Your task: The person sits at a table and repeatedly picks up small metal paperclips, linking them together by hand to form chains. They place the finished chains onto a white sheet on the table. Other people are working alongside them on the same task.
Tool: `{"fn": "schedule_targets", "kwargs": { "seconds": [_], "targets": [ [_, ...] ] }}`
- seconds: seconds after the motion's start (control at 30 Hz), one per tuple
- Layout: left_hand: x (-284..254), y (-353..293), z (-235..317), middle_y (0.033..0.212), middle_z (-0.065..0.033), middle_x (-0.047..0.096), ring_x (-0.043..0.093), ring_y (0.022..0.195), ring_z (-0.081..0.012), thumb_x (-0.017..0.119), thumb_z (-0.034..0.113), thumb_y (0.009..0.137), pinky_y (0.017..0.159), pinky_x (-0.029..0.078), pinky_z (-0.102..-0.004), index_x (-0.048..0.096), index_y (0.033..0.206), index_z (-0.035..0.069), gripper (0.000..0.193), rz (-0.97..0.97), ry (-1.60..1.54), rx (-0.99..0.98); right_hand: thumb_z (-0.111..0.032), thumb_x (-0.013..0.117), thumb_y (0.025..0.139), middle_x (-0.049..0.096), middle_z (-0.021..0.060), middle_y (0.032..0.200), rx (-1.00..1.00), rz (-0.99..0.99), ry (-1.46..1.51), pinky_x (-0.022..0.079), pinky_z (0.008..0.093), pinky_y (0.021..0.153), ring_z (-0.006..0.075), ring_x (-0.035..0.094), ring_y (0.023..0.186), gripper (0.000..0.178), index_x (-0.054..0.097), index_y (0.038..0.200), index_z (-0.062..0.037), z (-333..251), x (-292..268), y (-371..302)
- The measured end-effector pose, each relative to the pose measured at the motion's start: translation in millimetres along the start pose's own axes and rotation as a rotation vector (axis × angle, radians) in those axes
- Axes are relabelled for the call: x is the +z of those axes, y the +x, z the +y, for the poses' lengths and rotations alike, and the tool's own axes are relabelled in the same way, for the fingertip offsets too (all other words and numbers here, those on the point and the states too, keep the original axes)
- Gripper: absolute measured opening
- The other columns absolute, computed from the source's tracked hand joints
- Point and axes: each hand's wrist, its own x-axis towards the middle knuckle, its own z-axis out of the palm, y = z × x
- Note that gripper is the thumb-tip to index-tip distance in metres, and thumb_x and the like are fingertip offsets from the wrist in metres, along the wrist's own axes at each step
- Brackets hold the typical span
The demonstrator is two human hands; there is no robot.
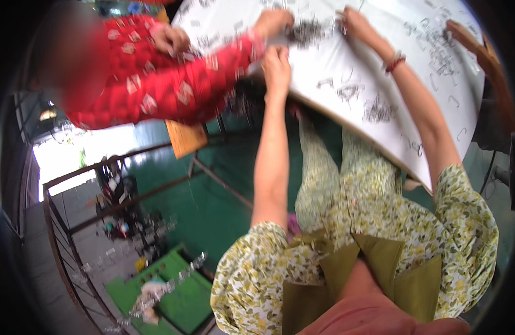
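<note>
At the near edge of the white worktop (346,67), left hand (276,62) curls closed over the rim, beside the dark pile of small metal clips (307,30). Right hand (355,22) rests past the pile, fingers bent; whether it holds a clip, cannot tell. Step looks like gathering or sorting clips from the pile. Next move needs a fingertip pinch on single pieces. Count: one main pile, several smaller clusters (377,109) right of it, loose clips too blurred to count. Co-worker's red sleeve (173,84) reaches in left of the pile.
</note>
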Motion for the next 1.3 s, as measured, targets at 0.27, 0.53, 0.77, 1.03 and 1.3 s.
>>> {"fn": "schedule_targets", "kwargs": {
  "seconds": [0.27,0.53,0.77,1.03,1.3],
  "targets": [
    [-59.2,-159.4,111.1,0.080,-0.0086,0.064,0.062,0.073,-0.0149,0.061,0.012,0.085,0.068,0.049,-0.0278,0.065,0.095,0.001,0.015,0.377,-0.116,-0.644,-0.003,0.063,0.072,0.064,0.0177,0.074,-0.067,-0.375,-0.170,0.048,0.0363,0.062,0.0262,0.064,0.068,0.010,0.059,0.079,0.0031,-11.9,-4.2,-0.2],
    [-52.5,-198.3,158.4,0.083,-0.0062,0.065,0.063,0.069,-0.0103,0.061,0.008,0.088,0.065,0.053,-0.0233,0.063,0.096,-0.004,0.014,0.615,-0.576,-0.797,-0.009,0.058,0.080,0.063,0.0191,0.080,-0.184,-0.351,-0.381,0.047,0.0401,0.066,0.0347,0.062,0.075,0.014,0.050,0.086,0.0000,-21.4,17.8,-31.4],
    [-48.4,-180.9,173.9,0.086,-0.0078,0.062,0.062,0.076,-0.0121,0.056,0.003,0.090,0.067,0.056,-0.0250,0.059,0.098,-0.005,0.011,0.793,-0.995,-0.703,-0.016,0.061,0.090,0.063,0.0034,0.080,-0.020,-0.436,0.349,0.045,0.0232,0.058,0.0078,0.055,0.063,0.016,0.061,0.096,-0.0010,-73.6,-15.2,-57.9],
    [-11.6,-159.6,184.9,0.086,-0.0081,0.062,0.061,0.080,-0.0124,0.055,0.004,0.092,0.070,0.054,-0.0265,0.056,0.096,-0.004,0.008,0.692,-1.175,-0.457,-0.001,0.061,0.086,0.065,0.0094,0.092,-0.054,-0.343,0.995,0.052,0.0247,0.066,0.0139,0.062,0.071,0.027,0.059,0.113,0.0054,-227.9,-7.7,-191.8],
    [-14.9,-126.3,193.6,0.086,-0.0090,0.058,0.062,0.072,-0.0157,0.061,0.001,0.085,0.064,0.049,-0.0276,0.058,0.088,-0.002,0.006,0.763,-0.634,-0.582,0.003,0.060,0.084,0.065,0.0045,0.082,0.105,-0.225,0.961,0.052,0.0220,0.061,0.0086,0.062,0.067,0.021,0.062,0.105,0.0027,-255.7,-33.5,-190.2]
  ]
}}
